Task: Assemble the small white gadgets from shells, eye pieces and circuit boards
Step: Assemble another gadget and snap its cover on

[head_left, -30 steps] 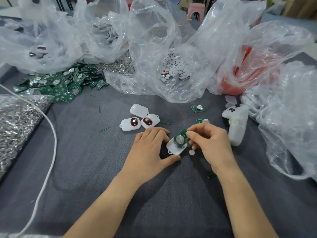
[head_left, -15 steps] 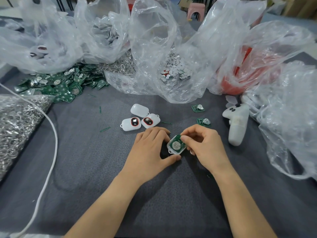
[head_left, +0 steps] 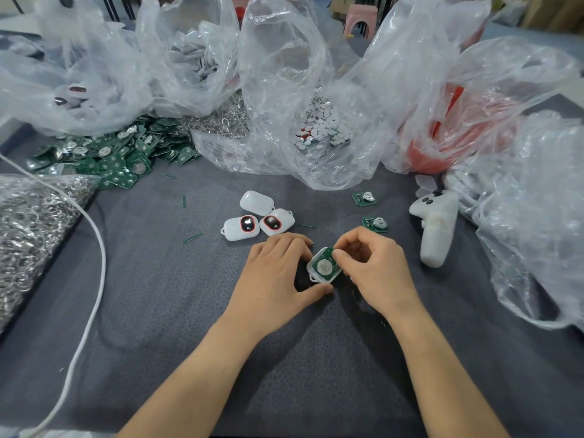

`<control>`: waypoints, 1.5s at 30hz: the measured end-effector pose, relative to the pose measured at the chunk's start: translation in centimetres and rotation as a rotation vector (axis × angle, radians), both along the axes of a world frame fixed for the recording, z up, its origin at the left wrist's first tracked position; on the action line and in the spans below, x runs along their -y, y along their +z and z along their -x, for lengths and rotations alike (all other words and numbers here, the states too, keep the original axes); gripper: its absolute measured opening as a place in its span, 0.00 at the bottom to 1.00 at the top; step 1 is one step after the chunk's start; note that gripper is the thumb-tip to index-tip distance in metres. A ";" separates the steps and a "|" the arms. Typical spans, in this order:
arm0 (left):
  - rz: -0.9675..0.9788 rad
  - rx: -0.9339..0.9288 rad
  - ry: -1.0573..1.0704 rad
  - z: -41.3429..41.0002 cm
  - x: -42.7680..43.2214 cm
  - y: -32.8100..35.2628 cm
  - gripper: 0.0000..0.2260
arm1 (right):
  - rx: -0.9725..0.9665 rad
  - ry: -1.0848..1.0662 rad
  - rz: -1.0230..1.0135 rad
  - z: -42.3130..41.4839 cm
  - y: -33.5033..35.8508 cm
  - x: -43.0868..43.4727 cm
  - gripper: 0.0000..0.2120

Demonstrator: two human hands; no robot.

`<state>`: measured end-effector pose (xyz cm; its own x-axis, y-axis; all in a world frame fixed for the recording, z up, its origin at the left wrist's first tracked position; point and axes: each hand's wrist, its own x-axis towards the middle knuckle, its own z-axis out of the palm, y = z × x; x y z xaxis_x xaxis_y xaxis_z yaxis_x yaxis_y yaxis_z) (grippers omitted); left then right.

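Note:
My left hand (head_left: 278, 273) grips a small white shell (head_left: 317, 278) on the grey cloth, thumb under its near edge. A green circuit board (head_left: 324, 265) with a round silver cell lies inside the shell. My right hand (head_left: 373, 267) pinches the board's far right corner with thumb and forefinger. Just beyond my hands lie three white gadgets: two show red-rimmed eye pieces (head_left: 247, 224) (head_left: 272, 222), and one plain shell (head_left: 256, 202) lies behind them. Two loose boards (head_left: 364, 197) (head_left: 375, 223) lie to the right.
A heap of green boards (head_left: 104, 156) lies at the back left. Clear plastic bags hold white discs (head_left: 322, 128), shells (head_left: 192, 63) and red parts (head_left: 442, 143). Metal rings (head_left: 28, 226) fill a bag at left. A white controller (head_left: 436, 229) lies right; a white cable (head_left: 94, 279) crosses the left.
My right hand has lowered the circuit board from a tilted position above the shell down into it, where it now lies flat. My left hand has kept its hold on the shell.

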<state>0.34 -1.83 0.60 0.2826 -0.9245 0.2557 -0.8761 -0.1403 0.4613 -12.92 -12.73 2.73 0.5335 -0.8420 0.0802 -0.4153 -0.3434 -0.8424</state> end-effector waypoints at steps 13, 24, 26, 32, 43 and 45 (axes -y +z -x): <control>0.011 -0.004 0.005 0.0 0.0 -0.1 0.20 | -0.025 0.016 0.083 -0.2 0.1 -0.2 0.05; -0.021 0.018 -0.004 -0.1 0.0 -0.2 0.24 | -0.037 0.024 0.073 -0.5 -0.1 -0.2 0.05; -0.017 0.018 -0.003 -0.1 0.1 -0.3 0.24 | -0.034 0.030 0.072 -0.5 -0.1 -0.3 0.05; -0.014 0.013 -0.006 -0.1 0.1 -0.2 0.24 | -0.037 0.038 0.087 -0.5 -0.2 -0.2 0.05; 0.039 -0.028 -0.067 0.0 0.0 0.1 0.15 | -0.043 0.050 0.093 -0.4 -0.4 -0.1 0.06; 0.036 -0.037 -0.068 0.0 0.0 0.2 0.13 | -0.043 0.048 0.094 -0.4 -0.5 -0.1 0.07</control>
